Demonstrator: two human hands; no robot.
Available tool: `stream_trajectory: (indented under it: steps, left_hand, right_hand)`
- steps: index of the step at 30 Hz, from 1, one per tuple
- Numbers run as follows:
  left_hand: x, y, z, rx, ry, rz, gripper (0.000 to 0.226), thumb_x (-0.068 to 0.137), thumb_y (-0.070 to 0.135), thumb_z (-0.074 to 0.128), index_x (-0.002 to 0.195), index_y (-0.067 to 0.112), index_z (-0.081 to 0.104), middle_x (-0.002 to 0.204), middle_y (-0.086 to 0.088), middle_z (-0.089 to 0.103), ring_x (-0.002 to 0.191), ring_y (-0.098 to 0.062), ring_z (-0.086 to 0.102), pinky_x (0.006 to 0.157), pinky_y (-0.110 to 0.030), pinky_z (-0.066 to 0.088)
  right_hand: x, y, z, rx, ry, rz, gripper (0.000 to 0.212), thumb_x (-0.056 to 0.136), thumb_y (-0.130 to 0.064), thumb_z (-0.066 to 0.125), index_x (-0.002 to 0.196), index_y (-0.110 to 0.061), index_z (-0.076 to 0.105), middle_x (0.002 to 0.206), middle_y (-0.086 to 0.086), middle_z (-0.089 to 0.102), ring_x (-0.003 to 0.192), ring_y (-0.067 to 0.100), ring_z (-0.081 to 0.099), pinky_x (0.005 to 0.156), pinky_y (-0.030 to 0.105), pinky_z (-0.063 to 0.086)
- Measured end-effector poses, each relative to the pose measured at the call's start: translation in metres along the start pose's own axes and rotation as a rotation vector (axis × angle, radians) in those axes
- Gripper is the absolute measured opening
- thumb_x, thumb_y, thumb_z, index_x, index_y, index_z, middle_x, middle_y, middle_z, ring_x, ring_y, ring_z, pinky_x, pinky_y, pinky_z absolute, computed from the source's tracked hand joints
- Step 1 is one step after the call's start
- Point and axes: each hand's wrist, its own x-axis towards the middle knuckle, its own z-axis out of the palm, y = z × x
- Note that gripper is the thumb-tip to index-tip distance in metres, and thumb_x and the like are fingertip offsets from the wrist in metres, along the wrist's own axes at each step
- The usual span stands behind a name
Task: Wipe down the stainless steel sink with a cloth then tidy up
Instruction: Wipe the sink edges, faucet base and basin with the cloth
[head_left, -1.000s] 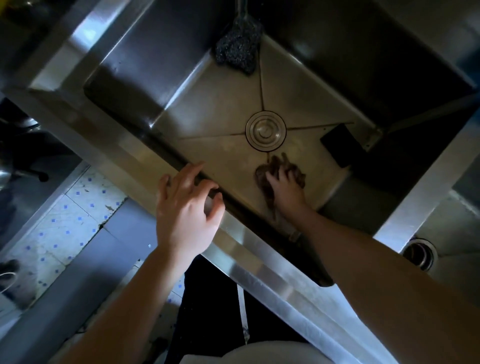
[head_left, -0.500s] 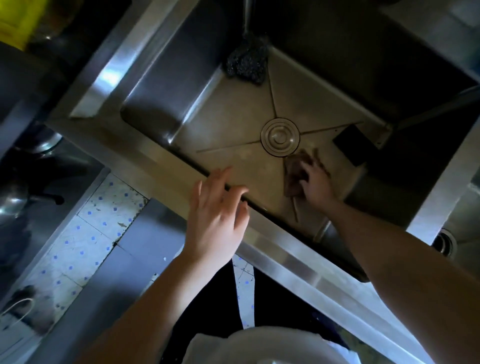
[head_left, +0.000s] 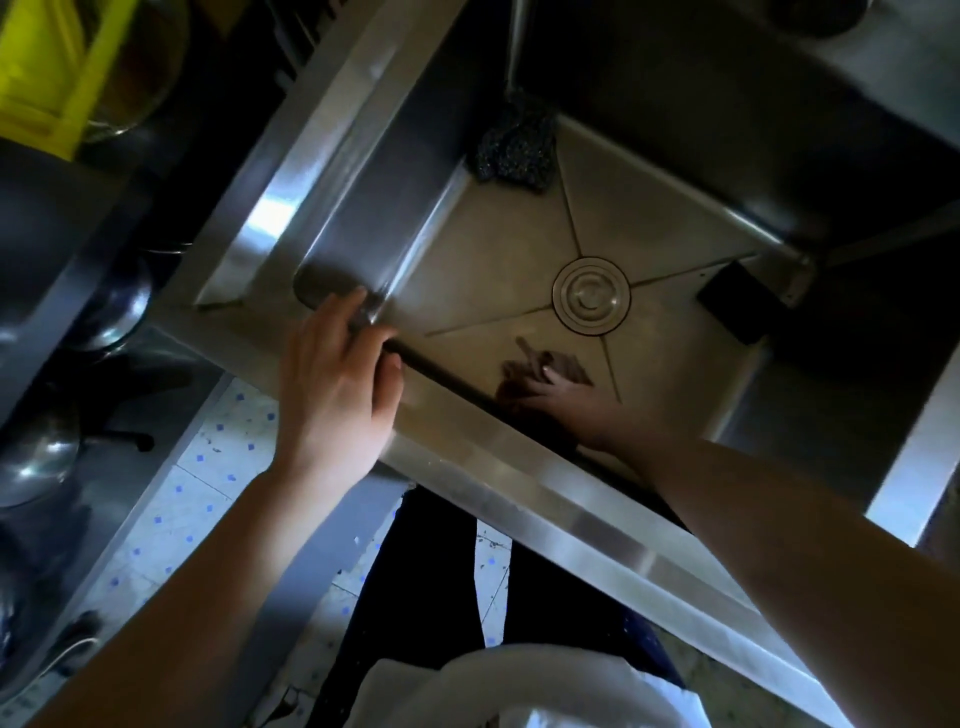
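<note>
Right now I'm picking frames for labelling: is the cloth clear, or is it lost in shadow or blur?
Head view: the cloth is dark and smeared under the right hand; glare streaks the sink rim; the edges bend.

Seen from above: steel sink (head_left: 519, 483) with round drain (head_left: 591, 294) mid-floor. Right hand (head_left: 563, 400) flat on brown cloth (head_left: 563, 366), pressed to the sink floor just below the drain. Left hand (head_left: 337, 384) resting on the front rim, fingers spread. Dark scrubber (head_left: 514, 150) in the far corner; black block (head_left: 737, 301) at right.
</note>
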Motion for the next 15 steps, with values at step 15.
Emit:
stream_trajectory:
  steps: [15]
  left_hand:
    - [0.046,-0.07,-0.011,0.031,0.111,-0.014,0.028,0.088,0.027,0.048,0.113,0.018,0.056,0.142,-0.009,0.041,0.131,-0.029,0.036,0.113,-0.041,0.005]
  right_hand:
    - [0.105,-0.075,-0.059,-0.126,0.106,-0.062,0.047,0.089,-0.021,0.055,0.134,-0.031,0.047,0.138,0.008,0.048,0.124,0.032,0.046,0.093,0.049,0.046]
